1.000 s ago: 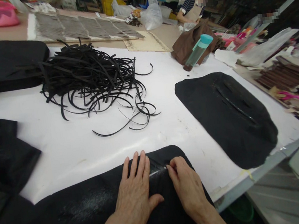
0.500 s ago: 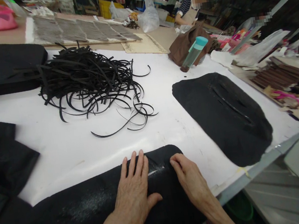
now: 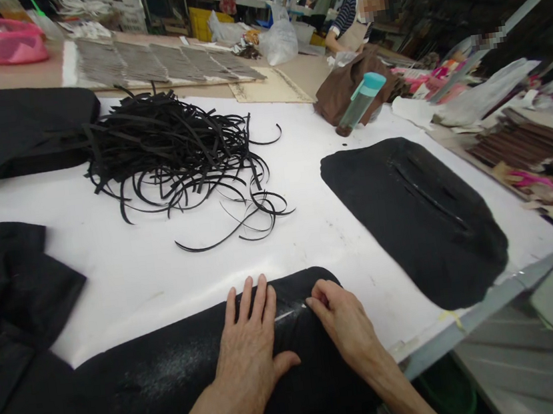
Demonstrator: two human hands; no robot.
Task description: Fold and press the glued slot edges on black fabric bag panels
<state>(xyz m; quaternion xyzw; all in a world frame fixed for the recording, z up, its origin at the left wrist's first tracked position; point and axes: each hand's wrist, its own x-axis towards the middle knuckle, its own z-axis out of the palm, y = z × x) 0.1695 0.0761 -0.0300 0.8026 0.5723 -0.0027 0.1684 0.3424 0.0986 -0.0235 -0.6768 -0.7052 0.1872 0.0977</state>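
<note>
A large black fabric piece (image 3: 167,381) lies across the near edge of the white table (image 3: 154,276). My left hand (image 3: 251,348) rests flat on it, fingers spread and pointing away from me. A thin pale strip (image 3: 287,314) lies on the fabric just right of those fingers. My right hand (image 3: 344,323) sits beside it with fingers curled, its fingertips pinched at the strip's right end. The two hands lie a few centimetres apart.
A tangled pile of black strips (image 3: 174,152) lies mid-table, and another black piece (image 3: 409,217) lies to the right. Black fabric (image 3: 9,293) is stacked at left. A teal-capped bottle (image 3: 361,99) leans on brown cloth (image 3: 342,85). Another person (image 3: 358,9) works far back.
My right hand's fingers lay flat half a second ago and have curled back onto the strip's end. The left hand has stayed flat on the fabric. The view shifted slightly.
</note>
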